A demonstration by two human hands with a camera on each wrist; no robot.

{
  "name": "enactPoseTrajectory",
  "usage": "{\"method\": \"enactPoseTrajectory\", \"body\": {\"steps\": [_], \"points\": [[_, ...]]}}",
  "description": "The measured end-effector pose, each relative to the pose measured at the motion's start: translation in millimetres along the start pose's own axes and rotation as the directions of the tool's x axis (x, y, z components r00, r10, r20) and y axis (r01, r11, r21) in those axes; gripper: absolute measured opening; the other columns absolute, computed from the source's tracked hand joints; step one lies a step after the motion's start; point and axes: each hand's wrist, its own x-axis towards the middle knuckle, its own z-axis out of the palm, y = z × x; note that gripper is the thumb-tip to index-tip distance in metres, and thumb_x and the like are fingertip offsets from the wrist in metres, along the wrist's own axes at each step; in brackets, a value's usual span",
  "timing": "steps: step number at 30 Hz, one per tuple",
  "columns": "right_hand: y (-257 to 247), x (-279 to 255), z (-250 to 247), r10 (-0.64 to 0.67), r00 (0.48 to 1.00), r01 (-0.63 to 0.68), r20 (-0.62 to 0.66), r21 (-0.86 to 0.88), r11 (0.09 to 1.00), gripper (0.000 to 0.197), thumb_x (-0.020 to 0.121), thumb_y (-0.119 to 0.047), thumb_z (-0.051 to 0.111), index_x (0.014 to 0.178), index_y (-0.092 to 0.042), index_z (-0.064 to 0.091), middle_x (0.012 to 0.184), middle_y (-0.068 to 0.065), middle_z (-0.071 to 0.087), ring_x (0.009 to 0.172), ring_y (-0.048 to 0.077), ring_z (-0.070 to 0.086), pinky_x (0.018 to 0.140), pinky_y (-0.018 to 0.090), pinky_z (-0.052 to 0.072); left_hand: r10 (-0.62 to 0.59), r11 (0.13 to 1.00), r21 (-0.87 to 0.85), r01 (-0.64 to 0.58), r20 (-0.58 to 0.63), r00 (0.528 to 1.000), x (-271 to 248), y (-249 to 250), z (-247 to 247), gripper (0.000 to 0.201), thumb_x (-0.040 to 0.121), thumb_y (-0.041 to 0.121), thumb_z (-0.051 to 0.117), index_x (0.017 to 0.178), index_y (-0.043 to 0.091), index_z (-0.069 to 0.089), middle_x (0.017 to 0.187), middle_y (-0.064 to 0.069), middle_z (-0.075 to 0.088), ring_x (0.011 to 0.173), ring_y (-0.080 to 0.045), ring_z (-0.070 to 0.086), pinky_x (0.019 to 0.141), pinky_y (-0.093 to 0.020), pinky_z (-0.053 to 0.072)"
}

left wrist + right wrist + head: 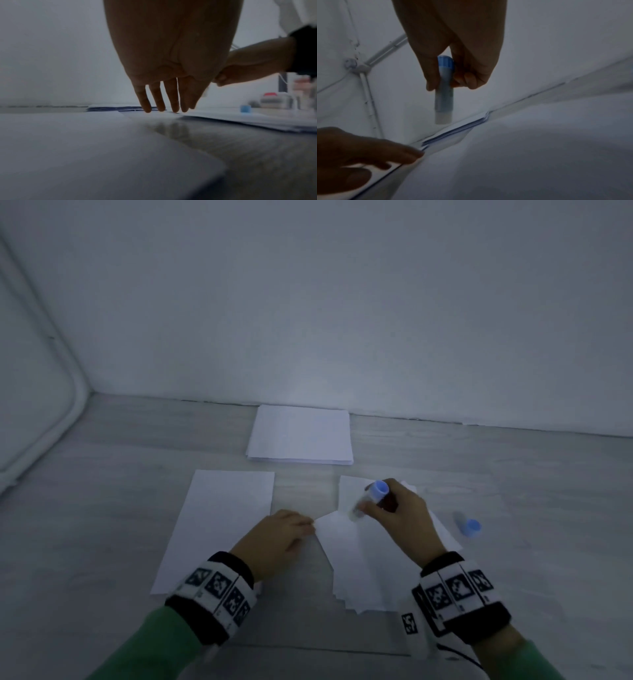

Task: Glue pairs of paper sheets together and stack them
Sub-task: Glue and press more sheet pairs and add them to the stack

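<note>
A fanned pile of white sheets (373,563) lies at the right, and a single white sheet (219,525) lies at the left. My right hand (383,505) grips an uncapped blue glue stick (371,498) and points its white tip down at the far left part of the pile's top sheet. The stick (444,92) hangs between thumb and fingers; I cannot tell whether its tip touches the paper. With straight fingers, my left hand (306,525) presses the top sheet's left corner. Its fingertips (161,106) rest on the surface.
A neat stack of paper (299,436) sits at the back against the white wall. The blue glue cap (469,525) lies on the grey wood surface, right of the fanned pile. A white pipe (68,378) runs down the left wall.
</note>
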Motion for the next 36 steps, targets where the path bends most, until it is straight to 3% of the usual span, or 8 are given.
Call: {"method": "enactPoseTrajectory", "body": {"steps": [5,13,17,20,23,27,31,36], "points": [[-7.3,12.2,32.5,-0.099,0.99,0.112,0.096,-0.13,0.985,0.022,0.086,-0.027,0.066,0.081,-0.018,0.047,0.052,-0.009,0.043,0.05,-0.001,0.048,0.051,0.011,0.035,-0.014,0.969,0.246,-0.025,0.157,0.988,-7.9,13.6,6.3,0.057,0.097,0.049,0.032,0.149,0.033,0.016,0.158,0.002,0.009,0.145,-0.02,0.005,0.116,-0.036,0.008],[-0.1,14.0,48.4,-0.172,0.94,0.254,0.296,-0.267,0.93,0.023,0.089,-0.026,0.061,0.084,-0.016,0.042,0.058,-0.011,0.04,0.051,0.002,0.04,0.056,0.011,0.036,-0.074,0.938,0.346,-0.014,0.24,0.968,-4.0,26.8,-0.8,0.064,0.092,0.063,0.028,0.148,0.032,0.019,0.158,-0.002,0.007,0.144,-0.031,0.0,0.116,-0.049,-0.005],[7.3,15.5,39.3,-0.145,0.956,0.221,0.257,-0.299,0.928,0.021,0.089,-0.025,0.061,0.086,-0.013,0.044,0.061,-0.011,0.044,0.055,0.007,0.044,0.055,0.015,0.034,-0.077,0.934,0.356,-0.02,0.256,0.963,-4.6,24.6,-2.1,0.065,0.091,0.063,0.028,0.148,0.034,0.016,0.158,0.0,0.007,0.144,-0.03,0.002,0.114,-0.052,-0.007],[12.8,18.6,25.7,-0.11,0.968,0.181,0.226,-0.326,0.928,0.02,0.09,-0.024,0.061,0.093,-0.007,0.051,0.069,0.0,0.055,0.062,0.015,0.051,0.06,0.023,0.037,-0.083,0.939,0.343,-0.01,0.256,0.963,-5.0,21.8,0.2,0.066,0.091,0.064,0.028,0.148,0.035,0.015,0.158,0.001,0.007,0.143,-0.029,0.002,0.113,-0.051,-0.009],[21.0,25.3,7.9,-0.067,0.983,0.12,0.17,-0.325,0.938,0.02,0.088,-0.021,0.063,0.093,-0.004,0.052,0.067,0.006,0.059,0.057,0.014,0.05,0.057,0.024,0.036,-0.076,0.941,0.338,-0.014,0.252,0.965,-3.8,19.3,2.3,0.067,0.09,0.066,0.026,0.148,0.036,0.013,0.158,0.002,0.007,0.143,-0.029,0.003,0.113,-0.052,-0.01],[35.9,36.8,-13.7,-0.005,0.995,0.039,0.104,-0.333,0.942,0.02,0.088,-0.019,0.064,0.088,-0.002,0.052,0.057,0.002,0.052,0.05,0.009,0.043,0.05,0.02,0.03,-0.062,0.942,0.334,-0.026,0.25,0.966,-3.4,15.5,4.8,0.067,0.089,0.067,0.025,0.148,0.038,0.012,0.158,0.004,0.007,0.143,-0.028,0.004,0.113,-0.053,-0.011],[50.2,48.4,-30.5,0.014,0.999,0.004,0.046,-0.364,0.931,0.019,0.088,-0.02,0.064,0.085,-0.007,0.051,0.049,-0.006,0.045,0.046,0.006,0.041,0.05,0.011,0.037,-0.062,0.941,0.337,-0.024,0.242,0.968,-3.6,14.0,6.5,0.067,0.089,0.068,0.024,0.148,0.038,0.011,0.158,0.004,0.007,0.143,-0.027,0.004,0.113,-0.052,-0.012],[63.1,61.6,-42.1,0.055,0.997,-0.069,-0.047,-0.401,0.913,0.016,0.087,-0.017,0.064,0.087,-0.005,0.053,0.056,-0.004,0.052,0.052,0.01,0.049,0.048,0.013,0.037,-0.052,0.951,0.307,-0.022,0.232,0.971,-4.5,15.0,5.4,0.066,0.089,0.067,0.025,0.147,0.038,0.013,0.157,0.005,0.008,0.142,-0.025,0.006,0.113,-0.051,-0.013]]}}
